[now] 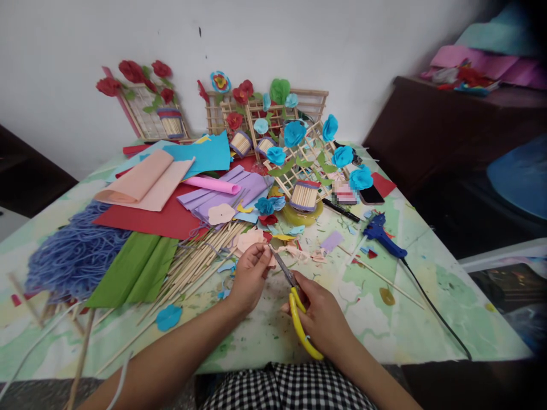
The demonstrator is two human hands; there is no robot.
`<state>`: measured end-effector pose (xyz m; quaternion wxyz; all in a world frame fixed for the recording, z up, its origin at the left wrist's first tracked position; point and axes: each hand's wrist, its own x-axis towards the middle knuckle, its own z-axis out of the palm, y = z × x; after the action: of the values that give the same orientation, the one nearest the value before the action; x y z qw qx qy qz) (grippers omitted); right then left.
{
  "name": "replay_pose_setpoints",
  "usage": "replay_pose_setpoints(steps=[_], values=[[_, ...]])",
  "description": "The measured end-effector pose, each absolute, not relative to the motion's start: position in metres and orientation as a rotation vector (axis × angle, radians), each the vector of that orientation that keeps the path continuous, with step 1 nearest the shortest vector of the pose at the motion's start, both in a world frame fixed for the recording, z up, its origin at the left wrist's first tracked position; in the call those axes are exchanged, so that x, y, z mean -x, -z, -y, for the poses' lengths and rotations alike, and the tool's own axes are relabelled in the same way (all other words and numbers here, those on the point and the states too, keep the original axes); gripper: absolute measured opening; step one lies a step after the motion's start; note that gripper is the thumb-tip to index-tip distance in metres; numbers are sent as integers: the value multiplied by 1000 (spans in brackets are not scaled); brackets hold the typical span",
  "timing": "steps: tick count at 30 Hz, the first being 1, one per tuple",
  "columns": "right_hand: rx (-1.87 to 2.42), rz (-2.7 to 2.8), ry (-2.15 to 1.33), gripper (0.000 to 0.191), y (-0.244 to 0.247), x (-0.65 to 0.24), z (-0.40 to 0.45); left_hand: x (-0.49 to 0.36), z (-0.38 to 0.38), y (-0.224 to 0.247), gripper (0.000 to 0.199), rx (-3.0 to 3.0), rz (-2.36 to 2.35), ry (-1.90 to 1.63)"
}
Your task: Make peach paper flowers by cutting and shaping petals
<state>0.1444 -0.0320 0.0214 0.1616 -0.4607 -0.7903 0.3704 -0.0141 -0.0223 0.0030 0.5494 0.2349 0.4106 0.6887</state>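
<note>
Yellow-handled scissors [301, 327] are gripped in my right hand [322, 313], their blades pointing up and left. The blade tips meet the fingertips of my left hand [252, 276], which pinches a small piece of peach paper [272, 260]. My left fingers partly hide that piece. Just beyond my left hand lie peach paper petal shapes [248, 240] and curled peach offcuts [294, 251]. A peach flower cutout [221, 213] rests farther back on the purple paper.
Stick trellises with blue paper flowers [294, 134] and red paper flowers [132, 71] stand at the back. Blue yarn [72, 250], green paper [132, 270] and thin sticks [205, 256] lie left. A blue glue gun [384, 236] with a black cord lies right.
</note>
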Motion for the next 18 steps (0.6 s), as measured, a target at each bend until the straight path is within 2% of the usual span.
replay_pose_setpoints(steps=[14, 18], values=[[1323, 2253, -1038, 49, -16, -144, 30, 15, 21, -6, 14, -562, -896, -1629], [1324, 2097, -1079, 47, -8, -147, 30, 14, 21, -5, 15, -566, -945, -1632]])
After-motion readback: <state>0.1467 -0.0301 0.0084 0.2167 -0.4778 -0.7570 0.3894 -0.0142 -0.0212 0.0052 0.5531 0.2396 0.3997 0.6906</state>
